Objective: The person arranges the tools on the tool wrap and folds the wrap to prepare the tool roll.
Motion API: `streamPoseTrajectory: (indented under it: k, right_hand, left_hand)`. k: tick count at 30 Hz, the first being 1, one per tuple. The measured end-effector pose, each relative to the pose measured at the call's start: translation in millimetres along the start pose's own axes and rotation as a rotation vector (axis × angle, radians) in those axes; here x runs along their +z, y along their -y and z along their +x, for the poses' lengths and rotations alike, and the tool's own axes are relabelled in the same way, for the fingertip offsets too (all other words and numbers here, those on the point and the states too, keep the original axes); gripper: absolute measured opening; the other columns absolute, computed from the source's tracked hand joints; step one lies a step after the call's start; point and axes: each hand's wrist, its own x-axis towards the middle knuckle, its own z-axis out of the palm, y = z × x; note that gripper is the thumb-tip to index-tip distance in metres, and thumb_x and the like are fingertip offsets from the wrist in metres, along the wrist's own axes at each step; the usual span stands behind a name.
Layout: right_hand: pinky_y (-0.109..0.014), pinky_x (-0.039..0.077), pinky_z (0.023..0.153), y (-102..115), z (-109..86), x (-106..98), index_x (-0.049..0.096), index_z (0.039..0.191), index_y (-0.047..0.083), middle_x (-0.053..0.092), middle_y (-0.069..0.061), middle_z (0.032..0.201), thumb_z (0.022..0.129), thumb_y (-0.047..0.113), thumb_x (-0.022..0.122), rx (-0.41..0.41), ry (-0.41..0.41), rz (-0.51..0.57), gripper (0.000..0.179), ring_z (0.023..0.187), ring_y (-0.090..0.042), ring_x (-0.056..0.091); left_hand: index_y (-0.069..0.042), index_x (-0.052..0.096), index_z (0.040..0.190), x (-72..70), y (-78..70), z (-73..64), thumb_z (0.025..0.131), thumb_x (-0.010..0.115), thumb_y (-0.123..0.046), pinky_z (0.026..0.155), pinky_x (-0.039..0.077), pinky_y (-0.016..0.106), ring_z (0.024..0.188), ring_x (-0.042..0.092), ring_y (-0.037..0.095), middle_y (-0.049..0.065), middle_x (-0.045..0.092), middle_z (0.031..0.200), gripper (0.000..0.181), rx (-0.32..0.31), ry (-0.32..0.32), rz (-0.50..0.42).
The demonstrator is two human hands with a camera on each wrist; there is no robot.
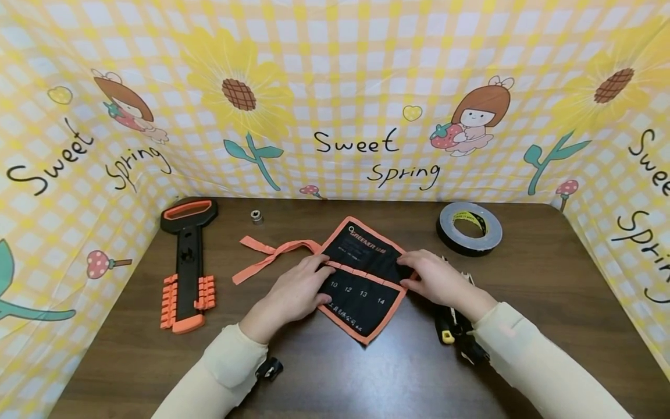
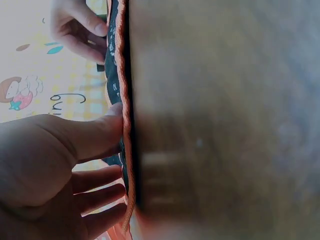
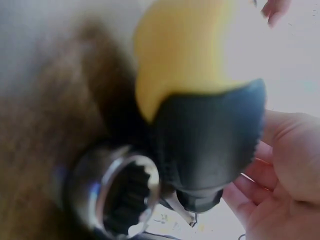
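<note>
1. Before you, near the middle of the counter (image 1: 340,384), lies a black cloth pouch (image 1: 356,305) with orange trim, spread open and turned cornerwise.
2. Its upper panel reads "GREENER" in orange; white lettering runs near the bottom corner. Orange ties (image 1: 272,251) trail from its left side.
3. The lower panel has a row of pockets (image 1: 361,291) marked 10, 12, 13 and 14. You see only their fronts; what they contain is hidden.
4. Your left hand (image 1: 295,291) touches the pouch's left edge, thumb set apart from loosely spread fingers.
5. Your right hand (image 1: 437,279) is at the right edge, its fingers narrowed; whether they grip cloth you cannot tell.
6. To your left lies a black-handled rack (image 1: 188,250) with orange clips (image 1: 168,302) along both sides.
7. Beyond the ties stands a metal socket (image 1: 256,217); a tape roll (image 1: 444,226) lies far right.
8. Near your right forearm, partly hidden, sits a black-and-yellow handle (image 3: 210,135) beside a toothed metal ring (image 3: 87,192).
</note>
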Motion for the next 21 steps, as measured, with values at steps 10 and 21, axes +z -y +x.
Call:
streamPoseTrajectory:
  k: [10,21]
  right_hand:
    - [-0.056,0.058,0.102,4.9,-12.6,5.2,0.078,0.120,-0.002,0.074,-0.016,0.121,0.094,0.008,0.082,-0.064,-0.060,-0.037,0.028,0.112,-0.035,0.071]
    - [-0.026,0.056,0.071,14.4,-24.2,6.8,0.080,0.112,0.002,0.071,-0.004,0.102,0.094,0.011,0.083,0.002,-0.017,0.069,0.021,0.080,-0.007,0.061]
  left_hand:
    - [-0.008,0.063,0.149,-5.5,7.2,7.4,0.098,0.079,-0.015,0.122,0.046,0.055,0.154,0.042,0.038,0.017,0.047,0.165,0.054,0.009,0.028,0.008]
    - [-0.008,0.062,0.150,-8.0,12.9,13.8,0.100,0.076,-0.011,0.123,0.045,0.055,0.155,0.042,0.036,0.015,0.045,0.168,0.052,0.019,0.032,0.040]
